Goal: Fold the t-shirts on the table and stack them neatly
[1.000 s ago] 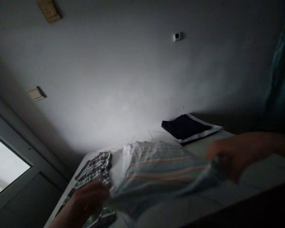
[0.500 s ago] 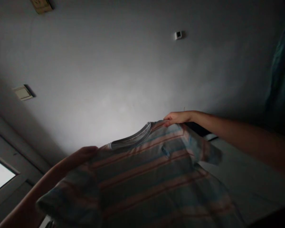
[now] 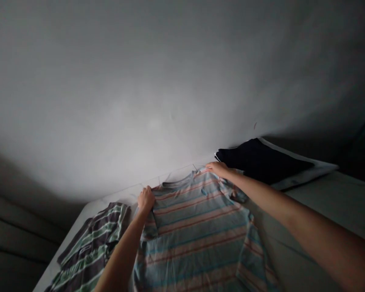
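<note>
We pinch the shoulders of the striped T-shirt [image 3: 194, 235] between pressed-together fingers, left hand [image 3: 146, 200] and right hand [image 3: 219, 169], keeping it taut and flat near the far edge of the worktop [image 3: 322, 207], just beside the dark striped shirt [image 3: 91, 243].

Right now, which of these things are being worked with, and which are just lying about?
In use:
pale striped T-shirt
left hand
right hand

Lying about:
dark green-striped garment
folded dark cloth
</note>
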`<state>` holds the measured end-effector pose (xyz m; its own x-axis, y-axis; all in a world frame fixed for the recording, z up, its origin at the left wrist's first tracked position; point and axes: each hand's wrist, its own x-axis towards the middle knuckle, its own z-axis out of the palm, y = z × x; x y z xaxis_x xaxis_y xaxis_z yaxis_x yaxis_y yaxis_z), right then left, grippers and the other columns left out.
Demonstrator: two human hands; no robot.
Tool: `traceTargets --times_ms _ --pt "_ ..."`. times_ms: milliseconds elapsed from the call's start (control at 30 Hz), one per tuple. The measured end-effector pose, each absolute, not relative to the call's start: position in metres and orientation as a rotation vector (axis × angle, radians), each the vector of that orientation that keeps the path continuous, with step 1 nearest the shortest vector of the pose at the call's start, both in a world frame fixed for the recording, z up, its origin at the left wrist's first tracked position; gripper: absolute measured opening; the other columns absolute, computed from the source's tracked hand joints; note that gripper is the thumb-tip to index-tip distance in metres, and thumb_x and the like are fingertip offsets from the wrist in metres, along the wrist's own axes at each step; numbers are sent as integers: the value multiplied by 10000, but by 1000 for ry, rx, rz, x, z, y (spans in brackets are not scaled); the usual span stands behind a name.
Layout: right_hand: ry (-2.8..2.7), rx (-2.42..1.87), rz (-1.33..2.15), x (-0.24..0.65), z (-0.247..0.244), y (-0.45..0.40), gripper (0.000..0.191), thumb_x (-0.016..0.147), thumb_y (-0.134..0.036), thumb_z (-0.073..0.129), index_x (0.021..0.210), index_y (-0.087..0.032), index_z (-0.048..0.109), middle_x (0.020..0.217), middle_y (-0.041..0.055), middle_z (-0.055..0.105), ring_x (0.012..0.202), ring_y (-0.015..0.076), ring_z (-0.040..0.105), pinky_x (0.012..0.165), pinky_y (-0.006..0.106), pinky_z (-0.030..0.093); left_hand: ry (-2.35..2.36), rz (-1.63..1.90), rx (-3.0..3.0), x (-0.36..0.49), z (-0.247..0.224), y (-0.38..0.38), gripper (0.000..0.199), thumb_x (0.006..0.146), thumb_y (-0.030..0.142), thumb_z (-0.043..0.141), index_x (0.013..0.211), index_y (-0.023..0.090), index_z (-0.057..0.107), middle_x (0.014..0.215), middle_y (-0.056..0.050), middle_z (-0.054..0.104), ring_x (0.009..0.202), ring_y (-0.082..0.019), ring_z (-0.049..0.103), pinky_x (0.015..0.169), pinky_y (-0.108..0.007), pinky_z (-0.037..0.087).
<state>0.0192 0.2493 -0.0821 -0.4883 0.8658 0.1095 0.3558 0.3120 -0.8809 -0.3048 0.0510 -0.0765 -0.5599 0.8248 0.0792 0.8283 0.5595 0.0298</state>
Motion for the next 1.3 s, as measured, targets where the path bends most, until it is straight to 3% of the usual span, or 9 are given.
traceTargets --times_ms 200,300,400,567,767,933,1100,1200,1300 --pt "-2113 -1187 763 1 -85 276 216 786 -163 653 606 -227 553 739 63 617 920 242 529 814 301 369 -2685 -84 -1421 -321 -77 74 348 998 234 290 1163 131 579 1152 -181 630 1090 -282 611 858 -368 460" --pt "-2261 -1200 366 -19 -84 256 69 845 -167 606 833 -198 667 961 121 656 1015 269 519 925 369 390 -2498 -92 -1470 -313 -79 79 302 970 190 363 1171 147 584 1206 -176 593 1170 -297 537 940 -407 424" --pt "-2395 -1097 261 -39 -94 222 200 895 -206 573 1056 -178 687 1186 134 637 1093 265 540 1004 399 383 -2286 -80 -1699 -296 -90 83 294 960 170 379 1137 177 613 1189 -138 618 1136 -270 546 963 -401 424" --pt "-2701 -1032 184 -34 -115 199 504 934 -403 568 1386 -180 545 1528 167 421 1364 354 427 1102 525 342 -2199 -107 -1971 -288 -108 86 417 975 274 411 1375 176 480 1428 -137 518 1314 -261 474 1079 -416 395" --pt "-2704 -1011 170 28 -95 187 392 934 -246 512 1295 -131 611 1432 185 530 1359 322 451 1151 511 300 -2146 -82 -2114 -282 -83 43 384 906 217 566 1286 160 562 1351 -158 575 1296 -294 498 1111 -459 374" --pt "-2904 -348 601 91 -68 106 318 882 -256 564 1182 -213 659 1269 76 655 1197 224 582 1083 390 393 -1892 -252 -2597 -250 -65 -82 238 951 362 558 1143 242 630 1206 -68 643 1140 -235 588 1010 -415 455" --pt "-3039 -241 704 128 -64 61 505 722 -122 567 1218 -205 607 1254 82 632 1255 251 517 1165 474 237 -2028 -153 -2668 -252 -75 -178 572 773 456 771 1286 301 573 1295 -78 602 1206 -283 544 1056 -482 406" --pt "-3131 -298 571 129 -65 58 559 670 -80 575 1216 -196 605 1209 96 619 1239 280 503 1113 481 300 -2066 -17 -2689 -262 -79 -192 842 577 471 894 1327 304 551 1299 -86 592 1236 -324 515 1119 -547 306" --pt "-3215 -363 476 128 -63 58 680 644 -53 601 1307 -200 563 1267 115 557 1113 275 564 983 434 423 -2071 98 -2680 -268 -72 -194 769 570 374 899 1272 311 591 1244 -64 609 1238 -321 504 1122 -549 287"
